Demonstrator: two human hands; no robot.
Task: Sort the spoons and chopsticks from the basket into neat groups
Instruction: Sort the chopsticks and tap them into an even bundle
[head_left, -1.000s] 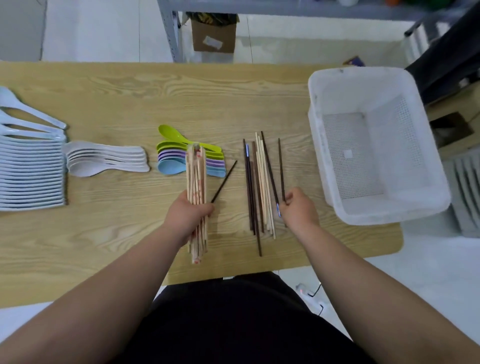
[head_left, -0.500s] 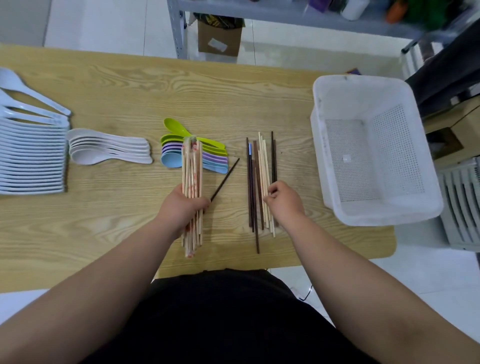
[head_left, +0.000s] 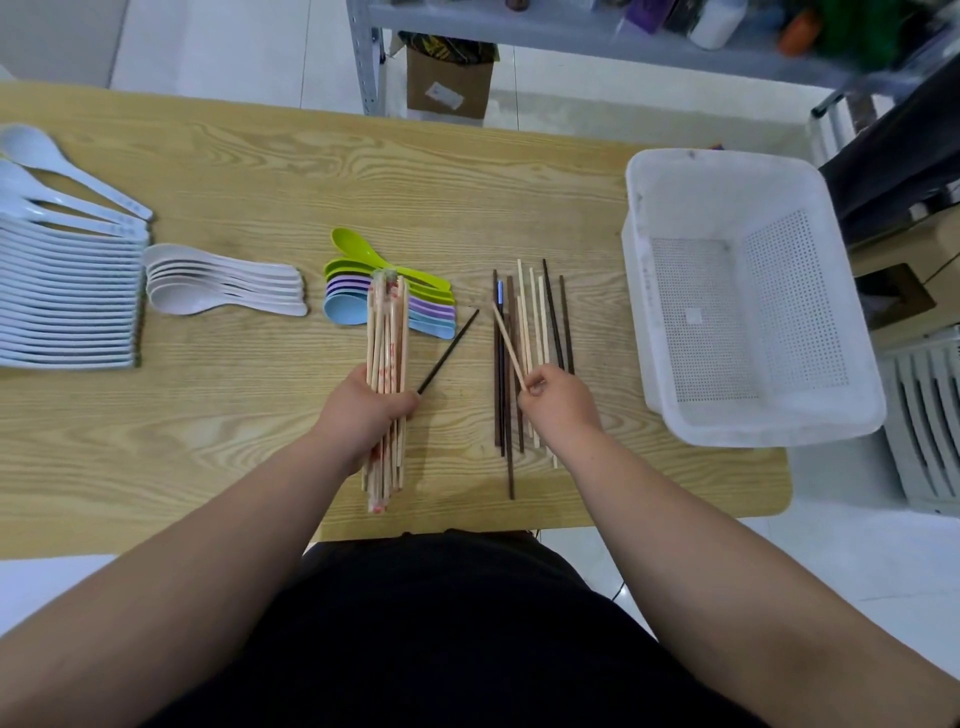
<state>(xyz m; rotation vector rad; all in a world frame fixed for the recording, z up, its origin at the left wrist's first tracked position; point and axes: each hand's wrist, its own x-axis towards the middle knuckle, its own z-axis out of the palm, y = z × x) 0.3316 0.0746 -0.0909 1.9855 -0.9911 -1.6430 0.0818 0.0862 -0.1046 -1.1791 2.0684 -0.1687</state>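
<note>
One basket (head_left: 748, 291), two hands, four spoon groups, two chopstick groups.

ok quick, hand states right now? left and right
Left hand: closed around the bundle of light wooden chopsticks.
Right hand: closed, pinching one light chopstick lifted at an angle over the mixed chopstick pile.

A wooden table (head_left: 260, 166) carries, from its left end: a long row of pale blue spoons (head_left: 62, 306), a small stack of white spoons (head_left: 218, 283), then green, purple and blue spoons (head_left: 348, 291). Right of these lie one black chopstick (head_left: 449, 351) and a loose group of dark and light chopsticks (head_left: 524, 332). A white basket (head_left: 748, 176) sits at the right end.
</note>
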